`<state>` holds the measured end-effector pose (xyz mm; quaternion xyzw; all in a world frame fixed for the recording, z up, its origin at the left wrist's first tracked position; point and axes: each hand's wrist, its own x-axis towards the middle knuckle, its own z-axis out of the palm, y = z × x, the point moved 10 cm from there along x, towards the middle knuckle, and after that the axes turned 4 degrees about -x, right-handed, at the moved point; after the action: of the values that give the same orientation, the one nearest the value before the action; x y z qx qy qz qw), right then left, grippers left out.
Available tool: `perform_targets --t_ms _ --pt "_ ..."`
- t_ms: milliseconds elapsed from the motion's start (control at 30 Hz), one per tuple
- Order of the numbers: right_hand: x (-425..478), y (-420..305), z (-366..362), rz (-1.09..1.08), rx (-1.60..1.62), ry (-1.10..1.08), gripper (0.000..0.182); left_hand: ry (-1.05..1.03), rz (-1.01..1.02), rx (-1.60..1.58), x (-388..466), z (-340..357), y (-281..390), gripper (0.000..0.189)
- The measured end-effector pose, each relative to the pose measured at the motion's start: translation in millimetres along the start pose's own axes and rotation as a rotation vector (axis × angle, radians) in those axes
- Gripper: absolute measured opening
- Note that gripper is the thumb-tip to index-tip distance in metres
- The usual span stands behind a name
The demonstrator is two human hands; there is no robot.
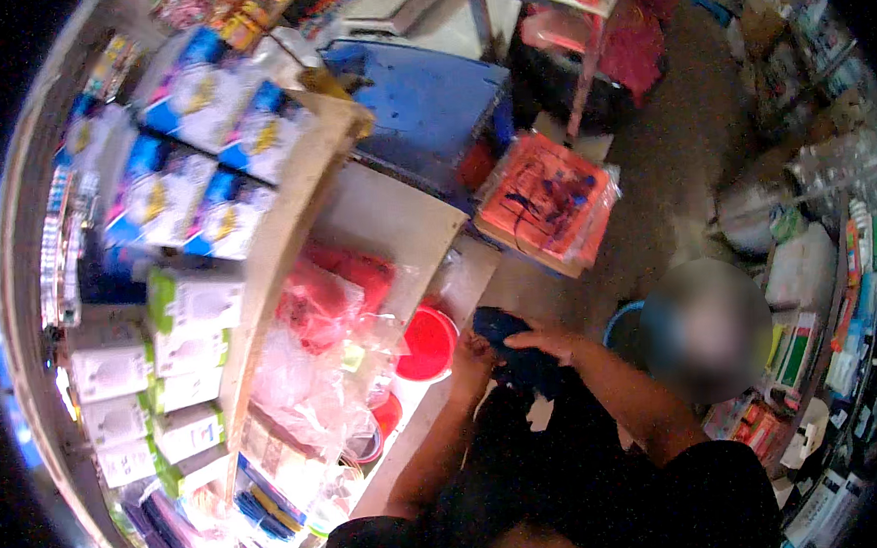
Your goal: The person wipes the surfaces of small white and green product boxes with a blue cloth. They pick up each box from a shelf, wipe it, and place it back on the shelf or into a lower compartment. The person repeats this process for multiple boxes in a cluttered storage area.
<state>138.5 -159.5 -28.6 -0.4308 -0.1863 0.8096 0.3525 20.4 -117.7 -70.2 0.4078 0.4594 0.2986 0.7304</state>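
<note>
Low in front of my body, a dark blue cloth [502, 326] is bunched between my two hands. My left hand [481, 352] has its fingers closed on the cloth's left side. Over the top of the cloth lies my right hand [546, 343], gripping it with the fingers pointing left. The cloth's lower part merges with my black clothing, so its full shape is hidden. Just left of my left hand, a red round tub [427, 343] stands on the shelf's edge.
Shelves on the left hold blue-and-white boxes [163, 192], green-and-white boxes [194, 302] and clear plastic bags [303, 385]. Ahead are a blue cabinet [422, 104] and an orange-topped stack [546, 194]. Packed shelves [857, 311] line the right, near a blurred round patch.
</note>
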Motion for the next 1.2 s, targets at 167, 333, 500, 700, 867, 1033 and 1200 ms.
perform_targets --t_ms 167,333,500,700,867,1033,1200 --pt "26 22 7 0.007 -0.252 0.036 0.065 0.184 0.502 0.424 7 -73 11 0.014" --pt "30 37 -30 0.135 -0.384 0.172 0.062 0.268 0.233 0.058 57 -124 21 0.022" --pt "59 18 -68 0.169 -0.329 0.216 0.071 0.374 -0.018 -0.451 166 -122 -27 0.034" --pt "70 -70 -53 0.199 -0.408 0.223 0.067 0.643 0.018 0.067 196 -149 -28 0.059" --pt "86 -106 2 0.27 -0.236 0.103 0.059 0.368 0.145 -0.043 147 -64 11 0.058" --pt "124 -81 82 -0.19 -1.274 -0.321 0.068 0.314 0.17 -0.489 17 -49 101 0.049" --pt "27 -205 290 -0.926 -1.347 -0.549 0.039 0.366 0.072 -1.017 -109 -109 68 0.051"
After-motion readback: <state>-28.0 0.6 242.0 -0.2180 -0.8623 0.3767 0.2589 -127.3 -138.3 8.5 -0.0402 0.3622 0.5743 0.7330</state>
